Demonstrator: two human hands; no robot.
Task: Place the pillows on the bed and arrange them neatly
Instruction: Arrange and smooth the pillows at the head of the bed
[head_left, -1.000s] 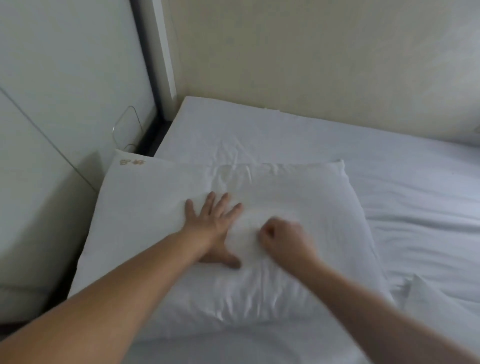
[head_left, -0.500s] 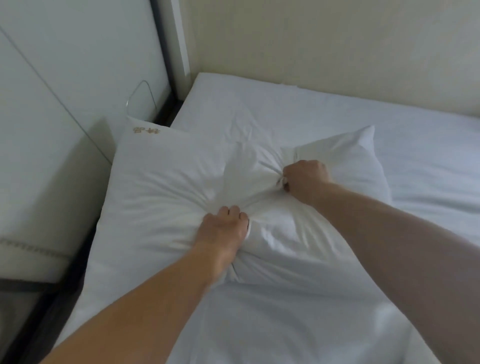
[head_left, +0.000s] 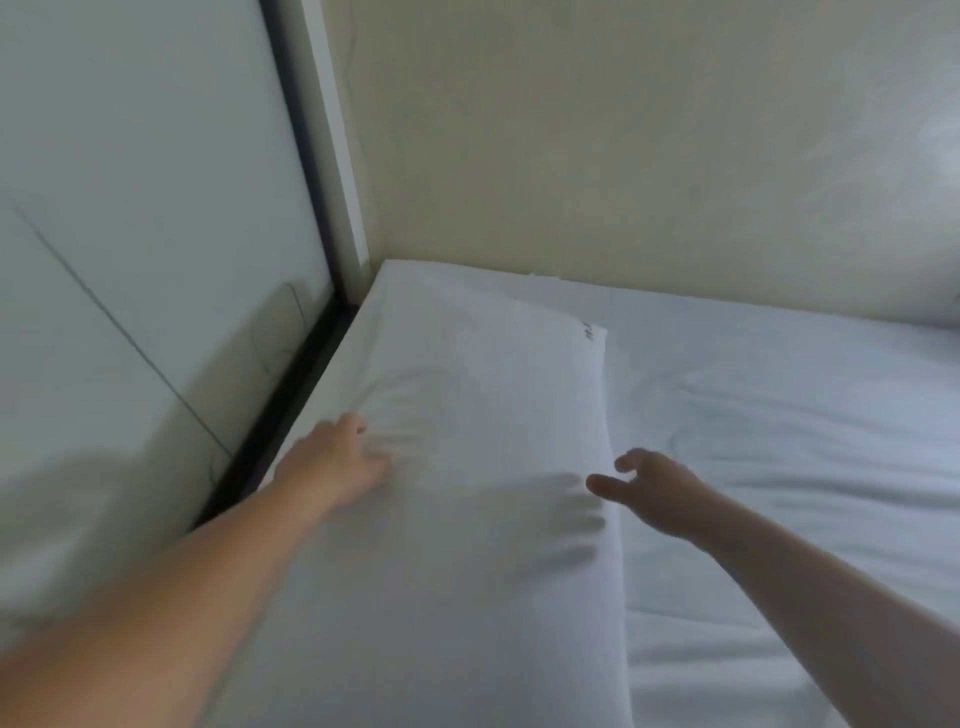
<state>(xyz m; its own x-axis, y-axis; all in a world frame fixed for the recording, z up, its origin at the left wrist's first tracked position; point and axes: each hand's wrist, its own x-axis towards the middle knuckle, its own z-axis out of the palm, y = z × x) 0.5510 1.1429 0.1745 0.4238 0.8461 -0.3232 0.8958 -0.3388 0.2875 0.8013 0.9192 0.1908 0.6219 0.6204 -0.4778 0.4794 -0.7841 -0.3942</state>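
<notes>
Pillow (head_left: 467, 467), soft white cotton, no longer bunched; lies along bed (head_left: 779, 415) left edge. Left hand (head_left: 337, 462) presses flat; right hand (head_left: 654, 493) released, fingers apart.

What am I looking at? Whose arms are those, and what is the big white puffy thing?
A person wears a camera on their head, so you see what they see, looking down at their own arms. The big white thing is a pillow lying on a bed with a white sheet, tucked into the corner by the wall. The left hand presses on the pillow's left side. The right hand is open beside the pillow's right edge, holding nothing. The picture is a bit blurry.
</notes>
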